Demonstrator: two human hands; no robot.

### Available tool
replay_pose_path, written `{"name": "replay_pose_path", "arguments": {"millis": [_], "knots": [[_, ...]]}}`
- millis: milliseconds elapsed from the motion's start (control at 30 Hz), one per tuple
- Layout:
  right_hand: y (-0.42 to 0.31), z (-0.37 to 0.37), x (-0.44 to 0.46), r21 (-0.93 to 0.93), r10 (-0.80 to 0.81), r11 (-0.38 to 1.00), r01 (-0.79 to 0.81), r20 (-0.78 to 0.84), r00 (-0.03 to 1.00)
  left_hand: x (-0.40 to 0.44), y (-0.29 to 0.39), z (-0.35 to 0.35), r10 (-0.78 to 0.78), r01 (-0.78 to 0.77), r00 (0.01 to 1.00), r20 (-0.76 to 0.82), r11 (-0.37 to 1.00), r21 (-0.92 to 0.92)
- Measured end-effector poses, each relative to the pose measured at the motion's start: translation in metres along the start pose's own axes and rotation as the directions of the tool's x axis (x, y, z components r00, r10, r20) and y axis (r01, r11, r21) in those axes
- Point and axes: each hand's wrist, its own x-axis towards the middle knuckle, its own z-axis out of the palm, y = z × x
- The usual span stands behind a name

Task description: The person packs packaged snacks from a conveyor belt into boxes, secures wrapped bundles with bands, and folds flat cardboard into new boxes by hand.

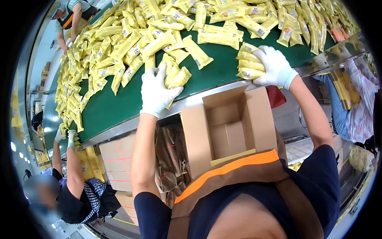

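a brown apron (234, 177) with one orange band (227, 164) lies nearest, over a dark top with two short sleeves. just past it is one open cardboard carton (227, 131), its flaps folded outward, between the wearer and the metal rim (207, 95) of a green surface (115, 107).

two white-gloved hands reach over that rim. the left hand (156, 89) is spread, thumb well apart from the fingers, around a small bunch of packets (174, 75); some overlap, so i cannot tell exactly how many. the right hand (274, 65) pinches four packets (250, 63) piled flat against one another, fingers over the top and thumb below.

beyond lies a heap of packets (131, 47), too many to count, spread along the surface and piled thickest at the far side. three other people are around: one at lower left (75, 195) with two gloved hands at the surface edge, one at upper left (75, 16), and one at right (358, 107) in a patterned top, partly cut off. crumpled brown paper (169, 155) and closed cartons (117, 161) with red lines stand left of the open carton; a red item (275, 96) is just beside its right flap.

the packets are slim, yellow and sealed at both ends, some showing a barcode or a small printed picture.
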Motion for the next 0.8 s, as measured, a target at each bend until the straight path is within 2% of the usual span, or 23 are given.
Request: {"name": "replay_pose_path", "arguments": {"millis": [33,167,200,233,300,333,367,400,433,500,533,567,600,633,667,700,733,767,800], "knots": [[-0.003,-0.004,-0.003,0.035,0.002,0.999,-0.002,0.020,1.000,-0.001,-0.002,0.004,0.011,-0.011,0.999,-0.049,1.000,-0.002],[0.003,-0.015,-0.009,0.029,0.041,0.999,-0.045,0.098,0.994,0.008,0.002,0.002,-0.141,0.119,0.974,0.177,0.984,0.129],[0.010,-0.021,-0.012,0.055,0.033,0.998,-0.031,-0.023,0.999,0.012,0.006,-0.004,-0.197,0.164,0.945,0.260,0.976,0.145],[0.008,-0.035,-0.016,0.346,0.156,0.934,-0.091,-0.166,0.974,0.015,0.010,-0.009,-0.253,0.207,0.906,0.340,0.964,0.167],[-0.020,-0.083,-0.021,0.684,0.210,0.720,-0.121,-0.047,0.977,0.011,0.009,-0.006,-0.221,0.181,0.920,0.322,0.972,0.150],[-0.044,-0.102,-0.022,0.539,-0.053,0.842,0.000,0.082,0.995,0.009,0.009,-0.004,-0.204,0.171,0.927,0.314,0.977,0.130],[-0.069,-0.112,-0.023,0.398,-0.277,0.903,0.163,0.247,0.929,0.008,0.010,-0.005,-0.180,0.153,0.935,0.305,0.982,0.109],[-0.092,-0.096,-0.032,0.290,-0.424,0.895,0.338,0.321,0.847,0.007,0.014,-0.009,-0.179,0.180,0.933,0.311,0.983,0.025],[-0.114,-0.069,-0.040,0.189,-0.538,0.840,0.508,0.411,0.736,0.004,0.014,-0.012,-0.140,0.159,0.964,0.226,0.985,-0.071],[-0.146,-0.031,-0.047,0.202,-0.590,0.782,0.590,0.544,0.596,-0.006,0.013,-0.019,-0.085,0.094,0.995,0.044,0.961,-0.260],[-0.159,-0.024,-0.048,0.241,-0.588,0.793,0.560,0.543,0.599,-0.010,0.020,-0.033,-0.012,-0.011,0.999,-0.045,0.886,-0.463],[-0.168,-0.016,-0.051,0.281,-0.588,0.800,0.531,0.545,0.597,-0.020,0.042,-0.060,0.009,0.066,0.995,0.097,0.670,-0.739],[-0.172,0.002,-0.058,0.295,-0.567,0.815,0.499,0.583,0.582,-0.029,0.065,-0.087,0.030,0.208,0.971,0.237,0.382,-0.900],[-0.178,0.019,-0.066,0.308,-0.549,0.828,0.469,0.618,0.563,-0.034,0.073,-0.090,0.193,0.217,0.936,0.294,0.340,-0.915],[-0.185,0.024,-0.078,0.218,-0.540,0.815,0.536,0.621,0.568,-0.040,0.081,-0.093,0.350,0.240,0.873,0.341,0.300,-0.923],[-0.190,0.050,-0.093,0.226,-0.511,0.848,0.480,0.589,0.626,-0.042,0.092,-0.086,0.454,0.235,0.784,0.423,0.414,-0.880],[-0.194,0.079,-0.108,0.439,-0.540,0.831,0.342,0.489,0.685,-0.045,0.102,-0.079,0.546,0.191,0.677,0.494,0.518,-0.834],[-0.195,0.106,-0.122,0.630,-0.535,0.749,0.206,0.392,0.749,-0.044,0.118,-0.065,0.513,0.091,0.634,0.579,0.694,-0.714],[-0.191,0.093,-0.120,0.593,-0.580,0.759,0.271,0.424,0.696,-0.043,0.134,-0.052,0.474,-0.034,0.585,0.658,0.825,-0.565]]}}
